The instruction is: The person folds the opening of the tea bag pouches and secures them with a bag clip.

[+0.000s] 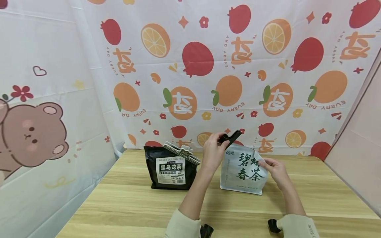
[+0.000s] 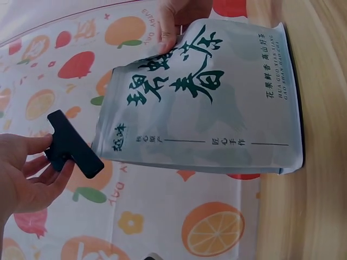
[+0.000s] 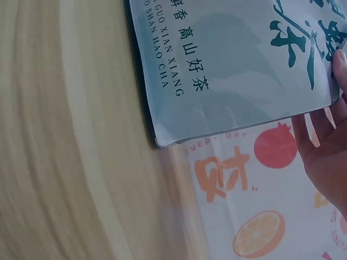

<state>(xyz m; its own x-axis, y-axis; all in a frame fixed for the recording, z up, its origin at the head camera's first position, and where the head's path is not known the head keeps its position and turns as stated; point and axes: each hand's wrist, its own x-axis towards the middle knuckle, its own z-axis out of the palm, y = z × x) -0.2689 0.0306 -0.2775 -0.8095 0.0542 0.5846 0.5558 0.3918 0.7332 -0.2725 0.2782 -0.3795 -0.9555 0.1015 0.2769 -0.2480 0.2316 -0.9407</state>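
Note:
My left hand pinches a black bag clip between thumb and fingers, close by the top corner of a pale tea bag. Dark green characters run across that bag's front, and it stands on the table, leaning a little. On its right side, my right hand grips the edge, thumb on the front and fingers behind. To the left stands a black oolong tea bag with a white label. A wide clip with a pale, ornate top sits slanted across its upper edge.
Both bags stand on a wooden table toward its back. Behind it hangs a white fruit-print cloth, and another cloth with a bear print hangs at the left. Dark wrist-camera parts show near the sleeves.

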